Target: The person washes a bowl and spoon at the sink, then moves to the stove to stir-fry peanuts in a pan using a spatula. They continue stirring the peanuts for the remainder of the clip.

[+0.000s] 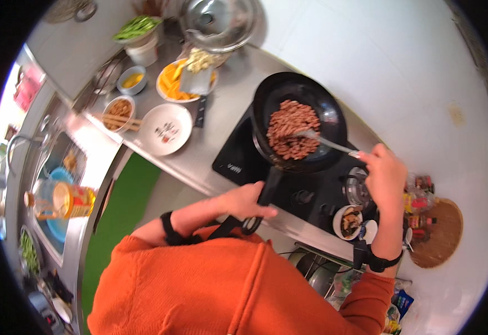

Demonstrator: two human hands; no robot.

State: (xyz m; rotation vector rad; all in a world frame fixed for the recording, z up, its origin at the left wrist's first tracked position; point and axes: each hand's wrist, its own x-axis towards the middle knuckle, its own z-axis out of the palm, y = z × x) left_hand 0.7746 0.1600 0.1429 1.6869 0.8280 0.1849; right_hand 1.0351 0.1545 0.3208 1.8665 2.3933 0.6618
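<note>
A black wok (334,121) sits on the gas stove (235,155), with browned ground meat (294,123) spread in its middle and left part. My left hand (248,200) is closed around the wok's black handle (271,184), below the pan. In my right hand (384,173) is the end of a metal spatula (336,145), whose blade lies in the meat. A white plate (181,121) with a printed pattern stands left of the stove. Beside it, a cleaver (196,81) rests across a plate of orange slices, with pale chopped pieces near the blade's far end.
Wooden chopsticks (120,120) lie across a bowl of brown food (119,106). A bowl of yellow liquid (132,80) and a large steel lid (221,21) stand farther back. At right are a bowl of dark food (347,222), bottles (419,202) and a round wooden board (440,234). A sink (59,159) is at left.
</note>
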